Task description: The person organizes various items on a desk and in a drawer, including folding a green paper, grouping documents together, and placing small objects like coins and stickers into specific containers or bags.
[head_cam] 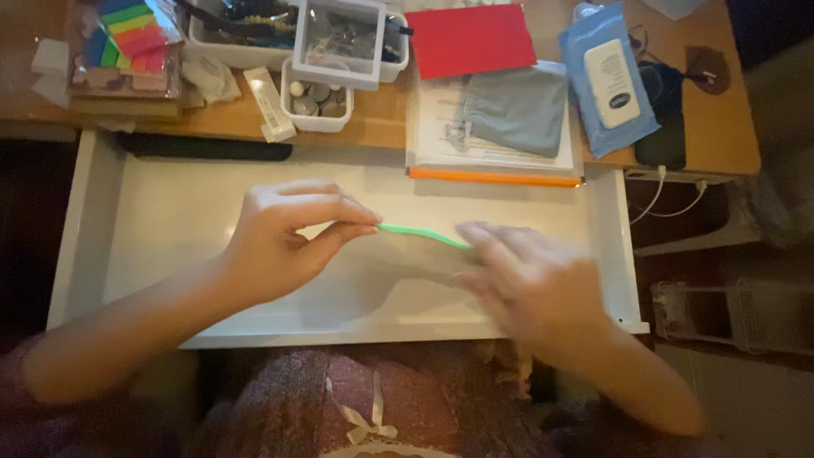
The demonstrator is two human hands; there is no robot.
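A thin green strip [421,232] stretches between my two hands above an open white drawer [153,229]. My left hand [284,237] pinches the strip's left end between thumb and forefinger. My right hand [530,280] is blurred with motion and covers the strip's right end; its fingers look closed around it.
A wooden desk [721,119] behind the drawer carries a red card [475,38], a grey pouch [517,106] on papers, a blue wipes pack [606,76], a tub of pebbles [315,100], clear boxes, colourful sticky tabs [127,34] and a dark phone [663,140] with cables.
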